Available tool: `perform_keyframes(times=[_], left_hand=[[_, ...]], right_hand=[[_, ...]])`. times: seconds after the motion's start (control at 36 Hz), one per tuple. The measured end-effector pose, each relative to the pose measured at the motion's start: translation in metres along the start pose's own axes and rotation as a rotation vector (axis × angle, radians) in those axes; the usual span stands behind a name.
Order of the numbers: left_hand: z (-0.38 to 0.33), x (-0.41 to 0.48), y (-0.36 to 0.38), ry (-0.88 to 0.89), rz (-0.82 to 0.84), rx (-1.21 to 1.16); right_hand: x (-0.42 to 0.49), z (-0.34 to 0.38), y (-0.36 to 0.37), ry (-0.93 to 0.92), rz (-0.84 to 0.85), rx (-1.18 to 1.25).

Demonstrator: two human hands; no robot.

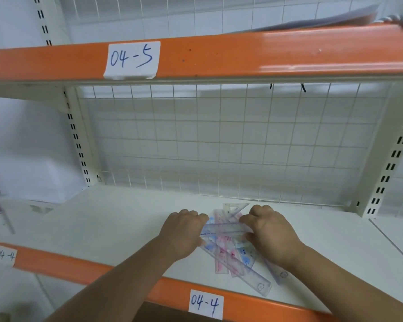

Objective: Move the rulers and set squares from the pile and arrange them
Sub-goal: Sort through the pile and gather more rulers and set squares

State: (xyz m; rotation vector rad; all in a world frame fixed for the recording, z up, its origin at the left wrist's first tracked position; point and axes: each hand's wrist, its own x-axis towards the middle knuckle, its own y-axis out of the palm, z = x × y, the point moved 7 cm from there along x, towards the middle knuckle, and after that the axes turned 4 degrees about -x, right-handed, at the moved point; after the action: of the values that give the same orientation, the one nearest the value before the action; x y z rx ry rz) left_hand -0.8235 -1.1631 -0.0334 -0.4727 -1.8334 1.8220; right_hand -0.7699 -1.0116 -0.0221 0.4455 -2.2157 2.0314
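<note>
One clear ruler (223,228) atop the pile (228,254), ends gripped in curled fingers (192,216), left hand (182,231) and right hand (270,231).

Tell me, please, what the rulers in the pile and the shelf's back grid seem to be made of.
The rulers look like thin clear plastic, glossy: pink and blue prints show through them. The back grid seems metal wire with a cream painted coat, judging by its thin straight rods crossing in squares.
</note>
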Motion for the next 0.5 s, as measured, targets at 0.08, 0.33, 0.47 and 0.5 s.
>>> perform_keyframes(times=[0.08, 0.33, 0.47, 0.5], left_hand=[[0.005, -0.004, -0.001, -0.029, 0.002, 0.001], [-0.001, -0.017, 0.001, 0.004, -0.006, -0.037], [-0.018, -0.022, 0.003, 0.045, -0.024, -0.021], [-0.022, -0.023, 0.004, 0.05, -0.019, -0.005]], right_hand=[[-0.004, -0.001, 0.0, 0.023, 0.009, -0.024], [-0.025, -0.002, -0.004, 0.097, 0.006, -0.057], [-0.045, -0.007, -0.004, 0.15, 0.03, -0.086], [-0.05, -0.008, -0.005, 0.157, 0.036, -0.095]])
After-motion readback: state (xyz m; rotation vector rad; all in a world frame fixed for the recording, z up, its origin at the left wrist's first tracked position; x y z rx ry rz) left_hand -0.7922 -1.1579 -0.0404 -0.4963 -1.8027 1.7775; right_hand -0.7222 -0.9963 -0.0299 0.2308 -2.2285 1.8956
